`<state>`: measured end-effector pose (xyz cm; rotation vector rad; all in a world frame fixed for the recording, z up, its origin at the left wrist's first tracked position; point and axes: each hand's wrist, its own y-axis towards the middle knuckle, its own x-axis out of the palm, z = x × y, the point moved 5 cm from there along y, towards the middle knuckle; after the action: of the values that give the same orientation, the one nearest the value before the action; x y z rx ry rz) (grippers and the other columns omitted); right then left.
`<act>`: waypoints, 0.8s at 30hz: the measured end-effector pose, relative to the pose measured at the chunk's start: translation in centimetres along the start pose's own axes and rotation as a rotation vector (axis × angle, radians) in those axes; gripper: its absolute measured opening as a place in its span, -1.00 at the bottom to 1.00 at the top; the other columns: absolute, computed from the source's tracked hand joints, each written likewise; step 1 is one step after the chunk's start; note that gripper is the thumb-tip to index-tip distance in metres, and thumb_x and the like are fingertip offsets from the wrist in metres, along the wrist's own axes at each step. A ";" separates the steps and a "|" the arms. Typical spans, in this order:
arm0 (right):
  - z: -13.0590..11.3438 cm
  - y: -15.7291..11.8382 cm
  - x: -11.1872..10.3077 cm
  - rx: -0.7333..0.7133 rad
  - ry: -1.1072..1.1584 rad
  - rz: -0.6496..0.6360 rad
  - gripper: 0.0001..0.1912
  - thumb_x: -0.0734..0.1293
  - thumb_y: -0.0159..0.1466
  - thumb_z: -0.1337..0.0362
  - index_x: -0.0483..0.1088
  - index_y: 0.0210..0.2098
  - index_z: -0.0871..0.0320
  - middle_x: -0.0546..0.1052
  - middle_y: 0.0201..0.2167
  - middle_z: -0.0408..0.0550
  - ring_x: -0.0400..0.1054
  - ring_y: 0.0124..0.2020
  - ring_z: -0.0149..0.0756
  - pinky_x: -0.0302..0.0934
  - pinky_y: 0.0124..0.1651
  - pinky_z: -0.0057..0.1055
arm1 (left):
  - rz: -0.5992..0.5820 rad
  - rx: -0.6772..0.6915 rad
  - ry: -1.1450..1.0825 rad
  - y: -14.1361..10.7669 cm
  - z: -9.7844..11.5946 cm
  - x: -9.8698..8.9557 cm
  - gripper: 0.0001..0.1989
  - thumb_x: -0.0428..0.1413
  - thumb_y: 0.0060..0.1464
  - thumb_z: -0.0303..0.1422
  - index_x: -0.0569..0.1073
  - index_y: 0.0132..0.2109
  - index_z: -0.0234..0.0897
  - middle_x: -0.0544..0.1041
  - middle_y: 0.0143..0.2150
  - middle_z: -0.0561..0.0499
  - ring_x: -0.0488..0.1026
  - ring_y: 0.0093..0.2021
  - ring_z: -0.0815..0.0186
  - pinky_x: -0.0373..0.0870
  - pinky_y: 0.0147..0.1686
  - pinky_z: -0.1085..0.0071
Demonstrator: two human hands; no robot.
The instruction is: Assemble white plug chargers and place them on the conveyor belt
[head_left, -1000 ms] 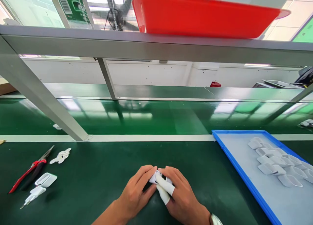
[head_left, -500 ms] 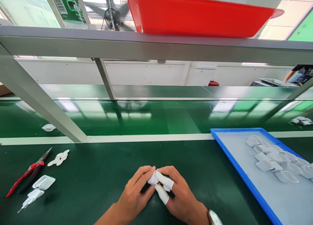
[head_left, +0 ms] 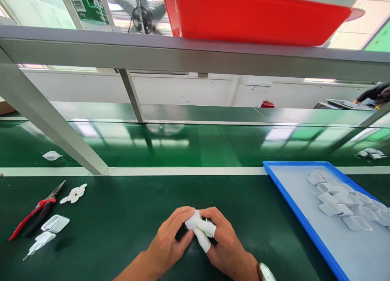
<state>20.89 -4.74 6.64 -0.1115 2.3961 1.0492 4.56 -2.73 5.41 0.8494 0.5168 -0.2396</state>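
Red-handled cutters (head_left: 33, 212) and loose white plastic pieces (head_left: 55, 223) are lying at the counter's (head_left: 122, 216) left. At centre, the left hand (head_left: 169, 242) and right hand (head_left: 224, 242) are pinching one small white part (head_left: 192, 221) together; it could slip or snap if squeezed unevenly. The blue tray (head_left: 292, 203) of white shells (head_left: 341, 199) is sitting right.

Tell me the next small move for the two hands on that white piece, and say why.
Probably keep pressing the small white part together between both hands. The left hand and the right hand both pinch it low over the green mat, and white finger cots cover much of it, so whether it is fully seated cannot be told. The blue tray of similar shells lies to the right.
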 end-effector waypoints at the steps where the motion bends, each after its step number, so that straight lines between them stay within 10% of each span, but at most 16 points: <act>1: 0.3 -0.2 0.1 0.033 0.038 0.000 -0.63 0.27 0.35 0.45 0.43 0.10 0.06 0.55 -0.10 0.05 0.48 -0.14 -0.22 0.47 -0.12 -0.29 | -0.005 0.031 0.019 0.0 0.2 0.1 -0.65 0.06 0.31 -0.51 0.38 0.20 -0.25 0.57 0.05 -0.16 0.57 0.04 0.19 0.59 0.06 0.31; 5: 2.8 -0.8 0.6 0.365 0.369 0.031 -0.85 0.35 0.37 0.27 0.51 -0.08 0.10 0.59 -0.21 -0.01 0.50 -0.30 -0.29 0.46 -0.20 -0.38 | 0.000 0.001 0.057 0.2 0.5 0.4 -0.62 0.05 0.34 -0.50 0.34 0.26 -0.26 0.53 0.10 -0.18 0.54 0.07 0.18 0.58 0.07 0.30; 11: 4.7 -1.3 2.1 0.781 0.890 0.045 -0.65 0.47 0.26 0.04 0.53 -0.11 0.17 0.63 -0.25 0.03 0.54 -0.22 -0.15 0.46 -0.07 -0.21 | 0.049 -0.052 0.035 0.2 0.2 0.5 -0.64 0.07 0.38 -0.41 0.30 0.27 -0.24 0.53 0.06 -0.15 0.58 -0.06 0.23 0.61 -0.02 0.33; 21: 4.0 -1.0 1.7 0.385 0.296 -0.006 -0.78 0.38 0.35 0.19 0.53 -0.05 0.11 0.61 -0.19 -0.02 0.51 -0.32 -0.32 0.47 -0.26 -0.45 | -0.075 0.050 0.188 0.3 -0.1 0.4 -0.56 0.07 0.32 -0.50 0.32 0.30 -0.25 0.56 0.06 -0.16 0.47 -0.04 0.12 0.56 0.00 0.13; 24: 3.9 -0.6 0.6 0.187 0.060 0.059 -0.71 0.33 0.40 0.27 0.45 0.10 0.08 0.58 -0.03 0.05 0.53 -0.07 -0.22 0.49 -0.02 -0.33 | -0.151 -0.030 0.178 1.8 -2.1 0.2 -0.56 0.07 0.26 -0.55 0.38 0.25 -0.19 0.57 0.06 -0.11 0.45 -0.06 0.12 0.53 -0.02 0.13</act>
<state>22.22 -2.35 3.73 -0.0066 2.5522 0.8531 4.74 0.01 5.31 0.8075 0.7509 -0.2951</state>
